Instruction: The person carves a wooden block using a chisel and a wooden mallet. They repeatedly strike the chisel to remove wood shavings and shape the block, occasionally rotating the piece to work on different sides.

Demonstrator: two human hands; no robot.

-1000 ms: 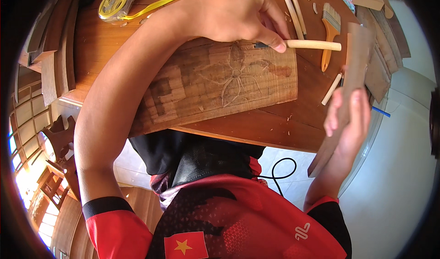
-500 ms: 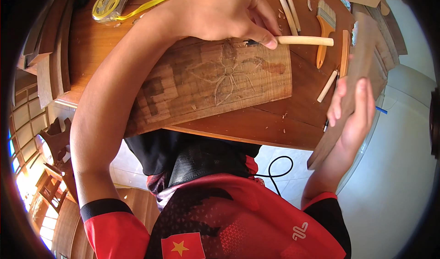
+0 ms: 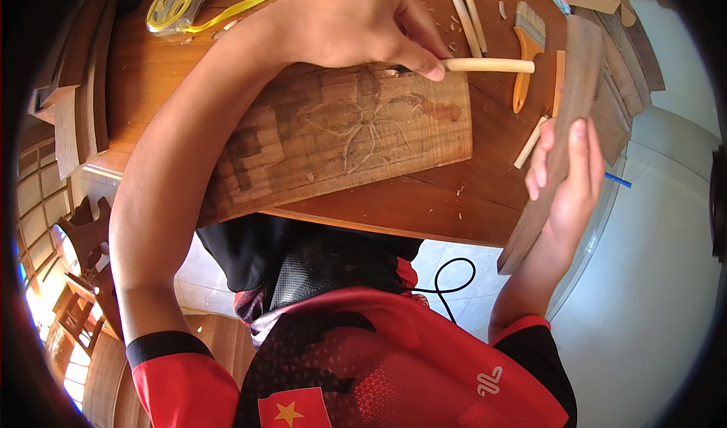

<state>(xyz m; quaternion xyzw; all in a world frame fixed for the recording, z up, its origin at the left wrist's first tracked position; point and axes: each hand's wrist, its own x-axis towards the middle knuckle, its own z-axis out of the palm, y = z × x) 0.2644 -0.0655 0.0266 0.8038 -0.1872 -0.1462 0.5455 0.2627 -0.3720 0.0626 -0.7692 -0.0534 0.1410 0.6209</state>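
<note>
At the worktop [image 3: 439, 201] I count four pale-handled carving tools [image 3: 492, 65] and one carved board [image 3: 333, 140]. Through my feed I see one paintbrush [image 3: 528, 45] toward the right edge, one tape measure [image 3: 173, 7] toward the left edge, and one thick brown bar [image 3: 577, 79] at the right edge.

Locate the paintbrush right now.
In the head view, the paintbrush lies at the right of the table, between two pale-handled tools and the wooden bar in the right hand.

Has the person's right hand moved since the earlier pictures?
Yes: the right hand has moved up, toward the top of the picture, judged against the paintbrush lying on the table.
</note>
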